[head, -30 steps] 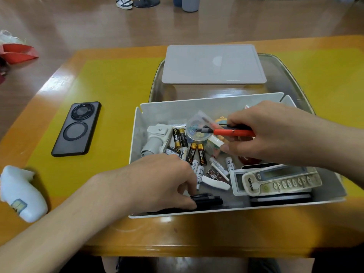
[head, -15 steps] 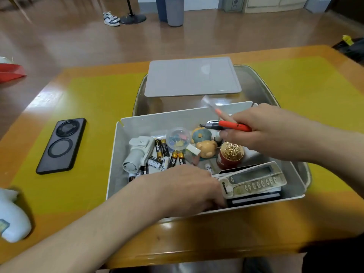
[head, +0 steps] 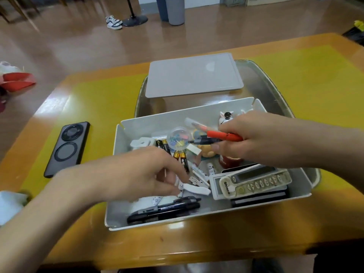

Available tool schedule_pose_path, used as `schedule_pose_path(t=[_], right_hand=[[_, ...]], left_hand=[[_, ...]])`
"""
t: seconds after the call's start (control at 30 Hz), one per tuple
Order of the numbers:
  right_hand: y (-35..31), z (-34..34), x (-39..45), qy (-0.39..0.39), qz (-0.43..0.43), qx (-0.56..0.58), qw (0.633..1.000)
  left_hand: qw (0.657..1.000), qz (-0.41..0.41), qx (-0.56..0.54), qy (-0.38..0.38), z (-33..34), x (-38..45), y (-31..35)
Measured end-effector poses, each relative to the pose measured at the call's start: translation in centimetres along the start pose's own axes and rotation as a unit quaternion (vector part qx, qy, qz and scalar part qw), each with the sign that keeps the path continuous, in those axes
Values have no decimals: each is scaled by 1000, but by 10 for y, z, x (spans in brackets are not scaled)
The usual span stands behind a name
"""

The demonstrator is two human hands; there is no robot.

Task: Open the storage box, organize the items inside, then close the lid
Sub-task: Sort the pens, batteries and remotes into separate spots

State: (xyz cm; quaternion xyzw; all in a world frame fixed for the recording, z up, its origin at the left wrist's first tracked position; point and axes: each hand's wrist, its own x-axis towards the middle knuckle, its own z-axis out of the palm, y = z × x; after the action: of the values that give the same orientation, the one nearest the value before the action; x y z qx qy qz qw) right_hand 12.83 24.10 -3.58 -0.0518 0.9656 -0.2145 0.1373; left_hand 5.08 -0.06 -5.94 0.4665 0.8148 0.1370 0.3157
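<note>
The white storage box (head: 177, 115) stands open on the table, full of loose items. Its grey lid (head: 193, 75) lies behind it. My right hand (head: 266, 140) hovers over the box's right half and grips a red pen (head: 222, 134) together with a dark pen. My left hand (head: 137, 174) reaches in from the front left, and its fingertips pinch a small white piece (head: 197, 190). In the box lie batteries (head: 163, 144), a clear ball of coloured clips (head: 179, 139), a Shinco remote (head: 254, 183), black pens (head: 167, 209) and a red jar (head: 229, 162).
A metal tray (head: 275, 91) holds the box and lid. A black phone (head: 67, 148) lies to the left on the yellow mat. A white object (head: 7, 205) sits at the table's front left edge. A bin (head: 174, 10) stands on the floor beyond.
My left hand has pulled back from the front of the box, uncovering the black pens, and now pinches the white piece. My right hand keeps the pens over the box.
</note>
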Motion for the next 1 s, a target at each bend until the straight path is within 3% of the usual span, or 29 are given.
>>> schedule_pose_path(t=[0.1, 0.27, 0.47, 0.83, 1.0], right_hand=[[-10, 12, 3, -43, -8, -9, 999], [-44, 42, 15, -75, -71, -68, 992], [-82, 80, 35, -137, -140, -87, 977], [-86, 77, 34, -190, -105, 38, 975], [-87, 76, 32, -201, -96, 75, 972]], left_hand=[[996, -30, -59, 65, -22, -29, -19], [987, -67, -31, 143, -28, -58, -39], [986, -63, -5, 152, -16, -66, -42], [986, -38, 19, 160, -4, -68, -34], [995, -20, 5, 94, 5, -68, -28]])
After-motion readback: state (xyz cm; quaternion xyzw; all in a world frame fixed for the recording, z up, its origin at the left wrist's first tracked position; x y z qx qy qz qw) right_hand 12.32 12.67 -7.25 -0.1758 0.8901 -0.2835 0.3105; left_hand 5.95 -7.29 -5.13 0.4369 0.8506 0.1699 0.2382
